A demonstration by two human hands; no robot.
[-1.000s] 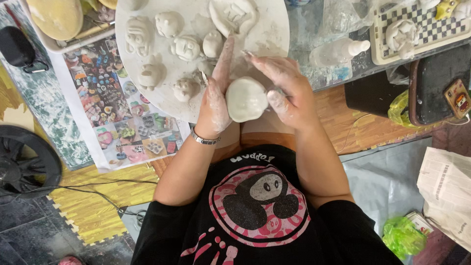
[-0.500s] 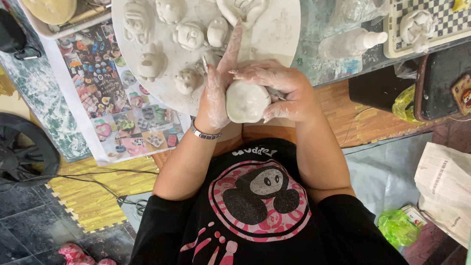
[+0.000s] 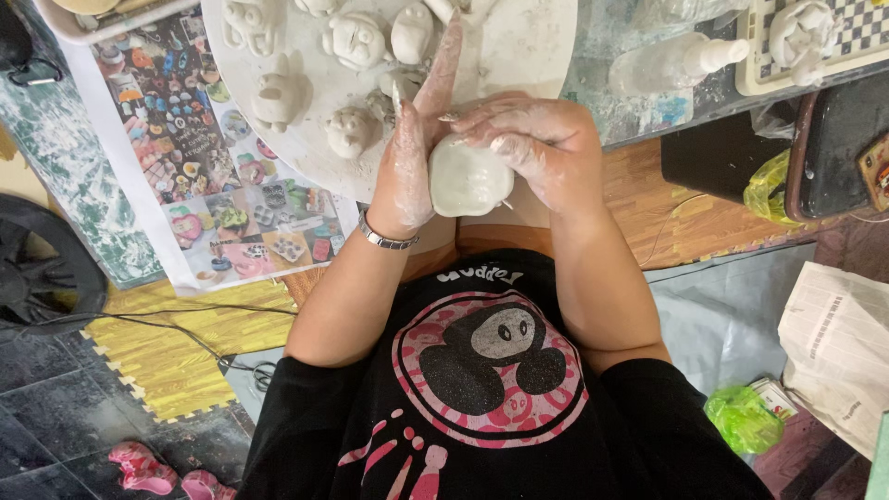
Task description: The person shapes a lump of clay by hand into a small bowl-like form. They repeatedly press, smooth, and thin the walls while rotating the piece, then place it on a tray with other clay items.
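A: What's changed since the earlier frame?

B: The right hand point(image 3: 542, 148) has rolled further over the clay lump point(image 3: 468, 176); its fingers now curl across the top of it, where before they sat more to the side. The lump has stayed at the middle of the frame, just off the near rim of the board point(image 3: 546, 46)

A: And the left hand point(image 3: 412, 157)?

B: Flat and open, fingers straight and pointing to the top of the frame, palm pressed against the lump's left side. A bracelet point(image 3: 384, 239) sits on that wrist. So the lump is squeezed between both hands, the right one half closed around it, both smeared with pale clay

A: Start near. What's closest?

B: A black shirt point(image 3: 491, 370) with a round pink and black print fills the bottom centre. Pink shoes point(image 3: 162, 472) lie at the lower left, a green bag point(image 3: 741, 417) at the lower right

A: Further out?

B: A printed sheet point(image 3: 204, 176) of small coloured pictures lies left of the board. On the board stand small clay figures point(image 3: 278, 93), touching neither hand. A pale bottle point(image 3: 671, 63) lies at the upper right, beside a chequered tray point(image 3: 857, 37) at the top right corner
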